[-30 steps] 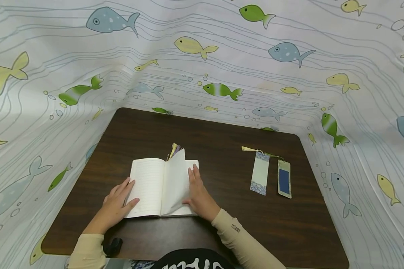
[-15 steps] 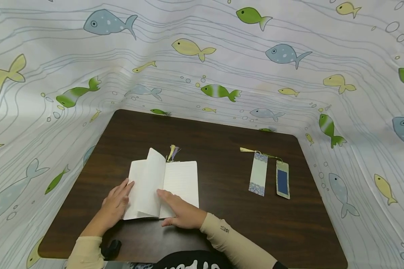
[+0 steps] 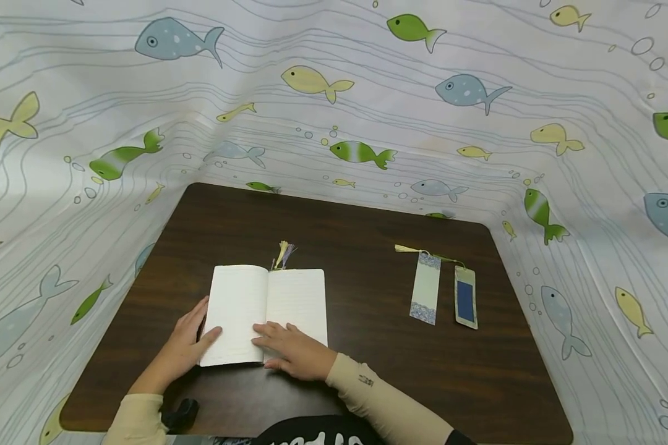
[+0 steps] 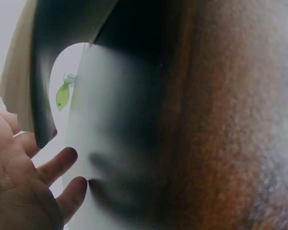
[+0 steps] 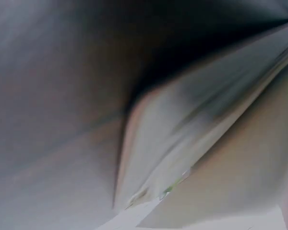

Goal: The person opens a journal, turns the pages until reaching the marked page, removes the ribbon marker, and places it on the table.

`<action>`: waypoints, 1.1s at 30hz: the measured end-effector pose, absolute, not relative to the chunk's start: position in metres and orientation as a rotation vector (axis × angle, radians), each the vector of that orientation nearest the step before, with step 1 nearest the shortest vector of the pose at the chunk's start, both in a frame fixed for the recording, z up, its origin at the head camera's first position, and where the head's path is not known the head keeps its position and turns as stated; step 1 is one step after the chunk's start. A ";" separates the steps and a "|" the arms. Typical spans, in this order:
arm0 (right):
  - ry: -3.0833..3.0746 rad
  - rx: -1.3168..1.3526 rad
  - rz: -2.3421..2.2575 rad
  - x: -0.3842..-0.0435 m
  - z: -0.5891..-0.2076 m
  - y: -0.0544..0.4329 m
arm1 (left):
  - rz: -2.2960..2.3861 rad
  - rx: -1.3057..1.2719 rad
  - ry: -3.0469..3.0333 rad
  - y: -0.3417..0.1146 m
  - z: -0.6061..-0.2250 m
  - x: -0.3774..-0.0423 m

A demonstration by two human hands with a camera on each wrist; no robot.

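Observation:
An open notebook (image 3: 236, 309) with lined white pages lies on the dark wooden table (image 3: 378, 383). My left hand (image 3: 180, 343) is at its left edge, thumb on the left page and fingers along the outer side. In the left wrist view the fingertips (image 4: 73, 194) reach down by the table surface, below the notebook's dark edge. My right hand (image 3: 295, 352) lies across the lower right page, fingers extended past the gutter onto the left page. Yellow and purple tassels (image 3: 283, 254) stick out at the top of the gutter. The right wrist view shows blurred page edges (image 5: 168, 139).
Right of the notebook lie a pale bookmark (image 3: 425, 289) with blue patterned ends and a yellow tassel, and a narrower bookmark (image 3: 465, 300) with a dark blue panel and green cord. A fish-printed white cloth (image 3: 306, 117) rises behind and beside the table.
A leaf stood up on the right, swung over to the left, and now lies flat. My right hand has moved left to the gutter; my left fingers have slid off the page to its outer edge.

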State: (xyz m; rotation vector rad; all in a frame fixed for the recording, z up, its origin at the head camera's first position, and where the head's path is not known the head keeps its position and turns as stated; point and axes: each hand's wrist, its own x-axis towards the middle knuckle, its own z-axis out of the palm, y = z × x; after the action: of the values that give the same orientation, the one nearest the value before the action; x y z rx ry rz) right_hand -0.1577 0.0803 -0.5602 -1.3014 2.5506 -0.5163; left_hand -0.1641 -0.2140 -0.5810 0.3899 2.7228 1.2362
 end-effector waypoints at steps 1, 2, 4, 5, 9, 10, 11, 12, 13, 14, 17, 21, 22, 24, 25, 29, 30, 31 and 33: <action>2.569 -1.287 -0.510 -0.159 -0.560 0.081 | 1.212 0.375 2.728 -0.214 -0.581 -0.164; 2.585 -1.265 -0.507 -0.160 -0.560 0.083 | 1.198 0.369 2.732 -0.214 -0.581 -0.164; 2.621 -1.225 -0.489 -0.162 -0.560 0.088 | 1.174 0.375 2.752 -0.214 -0.581 -0.164; 2.638 -1.200 -0.480 -0.163 -0.560 0.090 | 1.165 0.385 2.765 -0.214 -0.581 -0.164; 2.691 -1.084 -0.424 -0.167 -0.562 0.107 | 1.126 0.444 2.794 -0.214 -0.580 -0.163; 2.704 -1.046 -0.408 -0.168 -0.563 0.112 | 1.112 0.455 2.797 -0.214 -0.580 -0.163; 2.717 -1.002 -0.386 -0.169 -0.564 0.117 | 1.098 0.465 2.799 -0.214 -0.579 -0.163; 2.728 -0.956 -0.360 -0.170 -0.565 0.122 | 1.087 0.473 2.797 -0.214 -0.579 -0.162; 2.737 -0.912 -0.341 -0.171 -0.566 0.127 | 1.080 0.474 2.790 -0.214 -0.579 -0.162; 2.743 -0.871 -0.325 -0.172 -0.567 0.131 | 1.070 0.479 2.791 -0.214 -0.578 -0.162; 2.737 -0.756 -0.326 -0.174 -0.568 0.143 | 1.056 0.476 2.789 -0.214 -0.579 -0.162; 2.721 -0.689 -0.349 -0.174 -0.569 0.151 | 1.045 0.478 2.791 -0.214 -0.580 -0.162; 2.722 -0.685 -0.343 -0.173 -0.569 0.152 | 1.041 0.478 2.792 -0.214 -0.580 -0.162; 2.726 -0.683 -0.338 -0.172 -0.569 0.152 | 1.032 0.482 2.796 -0.214 -0.579 -0.163; 2.732 -0.685 -0.332 -0.172 -0.569 0.152 | 1.027 0.482 2.797 -0.214 -0.579 -0.162; 2.781 -0.713 -0.304 -0.171 -0.571 0.151 | 1.015 0.472 2.794 -0.213 -0.579 -0.161; 2.795 -0.723 -0.294 -0.171 -0.571 0.151 | 1.015 0.469 2.794 -0.213 -0.578 -0.161; 2.809 -0.731 -0.286 -0.171 -0.571 0.150 | 1.016 0.466 2.793 -0.213 -0.578 -0.161; 2.835 -0.744 -0.282 -0.171 -0.571 0.149 | 1.019 0.464 2.796 -0.213 -0.579 -0.160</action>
State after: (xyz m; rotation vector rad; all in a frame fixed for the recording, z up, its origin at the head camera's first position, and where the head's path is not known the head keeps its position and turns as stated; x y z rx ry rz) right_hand -0.1710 0.1494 -0.5708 -0.7439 2.8346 -0.2815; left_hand -0.1604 -0.2133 -0.5785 0.4640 2.7955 1.0189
